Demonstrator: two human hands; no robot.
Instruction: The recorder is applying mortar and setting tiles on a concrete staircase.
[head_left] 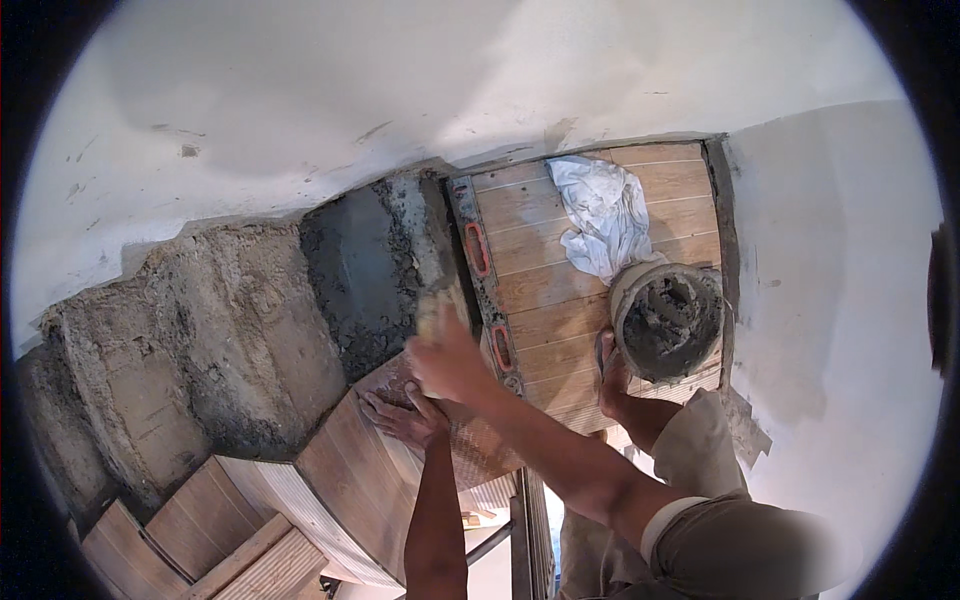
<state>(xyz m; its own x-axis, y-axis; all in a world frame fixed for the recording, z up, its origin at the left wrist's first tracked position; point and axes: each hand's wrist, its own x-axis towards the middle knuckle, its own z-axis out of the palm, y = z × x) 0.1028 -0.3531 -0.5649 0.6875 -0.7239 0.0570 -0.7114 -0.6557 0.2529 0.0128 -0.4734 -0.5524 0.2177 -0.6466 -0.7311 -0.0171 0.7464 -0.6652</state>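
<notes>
My left hand (pixel 408 416) lies with fingers spread on a brown tile (pixel 480 452) at the stair edge. Just beyond it, my right hand (pixel 440 358) is closed around a tan, sponge-like thing (pixel 440 308), blurred by motion. Both are beside a step coated with wet grey mortar (pixel 352 255). A long spirit level (pixel 490 298) with orange-rimmed grips lies along the edge of the wood-look tiled landing (pixel 540 290), right of my right hand.
On the landing, a bucket (pixel 620 290) of grey mortar stands by my foot, near a crumpled white sheet (pixel 605 210). Rough bare steps (pixel 150 370) run to the left, beside wood-look tiled ones (pixel 350 470). White walls (pixel 300 100) border the far side and right.
</notes>
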